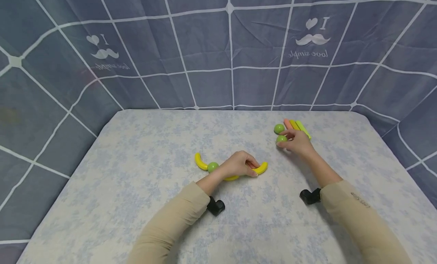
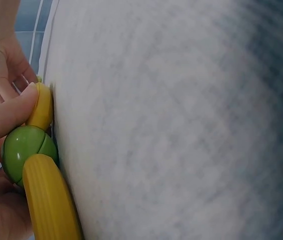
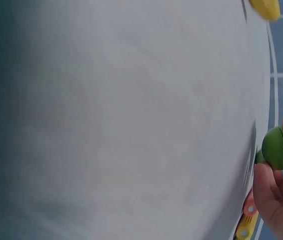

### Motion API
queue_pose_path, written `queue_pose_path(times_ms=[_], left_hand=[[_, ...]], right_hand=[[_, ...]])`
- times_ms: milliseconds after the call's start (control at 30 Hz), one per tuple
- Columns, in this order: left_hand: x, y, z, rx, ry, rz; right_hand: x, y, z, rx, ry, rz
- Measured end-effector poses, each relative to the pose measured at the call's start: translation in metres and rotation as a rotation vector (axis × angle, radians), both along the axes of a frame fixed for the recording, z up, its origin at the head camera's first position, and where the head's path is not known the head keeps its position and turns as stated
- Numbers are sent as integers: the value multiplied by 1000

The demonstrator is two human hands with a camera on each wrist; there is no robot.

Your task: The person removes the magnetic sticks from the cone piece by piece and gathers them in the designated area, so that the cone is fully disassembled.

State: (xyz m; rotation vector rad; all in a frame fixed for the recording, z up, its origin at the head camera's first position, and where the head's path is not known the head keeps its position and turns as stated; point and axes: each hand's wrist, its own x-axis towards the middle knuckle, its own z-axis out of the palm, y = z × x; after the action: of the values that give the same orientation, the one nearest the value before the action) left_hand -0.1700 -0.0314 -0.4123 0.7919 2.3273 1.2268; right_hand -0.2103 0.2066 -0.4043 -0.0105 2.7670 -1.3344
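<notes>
My left hand [image 1: 240, 163] grips a yellow banana-shaped toy [image 1: 261, 168], its thumb on the near side. In the left wrist view, a glossy green ball [image 2: 24, 150] with a seam sits under that hand, between this yellow piece [image 2: 42, 107] and another yellow piece [image 2: 51, 200]. Further left lie a green ball [image 1: 213, 167] and a curved yellow piece [image 1: 200, 161], touching in one wavy row. At the back right, my right hand [image 1: 297, 142] pinches a green ball [image 3: 276, 148] between thumb and fingers. Another green ball [image 1: 279, 128] lies just beyond it.
Beside the right hand lie a pink stick [image 1: 288, 124], a yellow stick [image 1: 294, 124] and a light green stick [image 1: 303, 129], side by side. A pale blue floral cloth covers the table [image 1: 143, 218]. Blue checked curtains [image 1: 211, 47] hang behind and at both sides.
</notes>
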Motion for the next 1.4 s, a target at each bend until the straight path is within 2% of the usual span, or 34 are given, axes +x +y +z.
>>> queue_pose_path(times_ms=[133, 300, 600, 933, 1200, 1400], left_hand=[[0, 1, -3, -2, -26, 21], [0, 3, -4, -7, -39, 36], [0, 2, 1, -28, -21, -6], [-3, 2, 5, -73, 76, -21], [-3, -17, 11, -118, 132, -63], [-1, -35, 15, -142, 139, -43]], right_hand=[[-5, 5, -2, 84, 34, -29], [-8, 8, -3, 158, 84, -25], [-9, 10, -3, 124, 69, -31], [-5, 19, 5, 11, 19, -41], [3, 25, 7, -24, 48, -36], [13, 20, 12, -49, 54, 32]])
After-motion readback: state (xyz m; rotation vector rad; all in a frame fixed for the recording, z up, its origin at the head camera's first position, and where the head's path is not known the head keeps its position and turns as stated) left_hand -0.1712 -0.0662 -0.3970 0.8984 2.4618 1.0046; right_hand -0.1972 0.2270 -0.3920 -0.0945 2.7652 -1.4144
